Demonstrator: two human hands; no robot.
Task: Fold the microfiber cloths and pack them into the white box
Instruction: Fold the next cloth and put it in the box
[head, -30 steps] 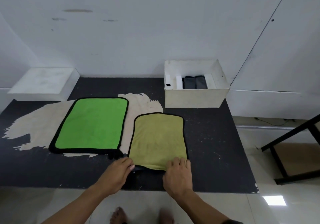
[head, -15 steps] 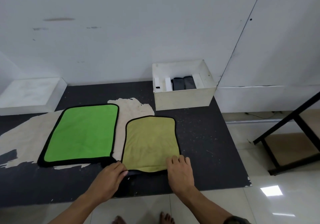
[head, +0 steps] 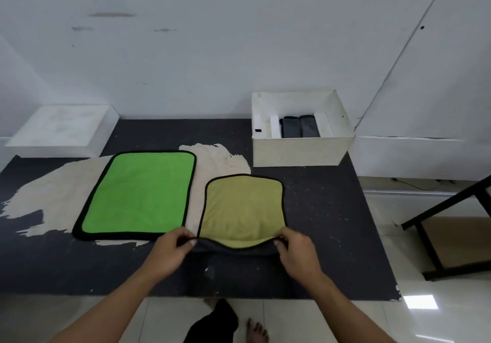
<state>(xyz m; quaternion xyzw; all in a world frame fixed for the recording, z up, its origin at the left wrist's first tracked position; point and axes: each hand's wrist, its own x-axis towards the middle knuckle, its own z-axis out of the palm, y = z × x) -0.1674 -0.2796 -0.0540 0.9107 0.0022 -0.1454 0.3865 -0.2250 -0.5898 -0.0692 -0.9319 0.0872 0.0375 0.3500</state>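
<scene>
An olive-yellow microfiber cloth (head: pixel 243 207) with black trim lies on the dark table, its near edge lifted so the dark underside shows. My left hand (head: pixel 170 252) pinches its near left corner. My right hand (head: pixel 296 253) pinches its near right corner. A bright green cloth (head: pixel 140 194) with black trim lies flat to the left. The white box (head: pixel 297 152) stands at the back right of the table, with two dark folded cloths (head: pixel 300 126) upright inside between white dividers.
The dark table (head: pixel 332 236) has a large worn beige patch under the green cloth. A white block (head: pixel 61 129) sits at the back left. A black frame (head: pixel 446 225) stands on the tiled floor to the right. My bare feet show below the table's near edge.
Both hands went from resting on the olive cloth's near edge to pinching its corners and lifting that edge. The right hand shifted outward to the right corner.
</scene>
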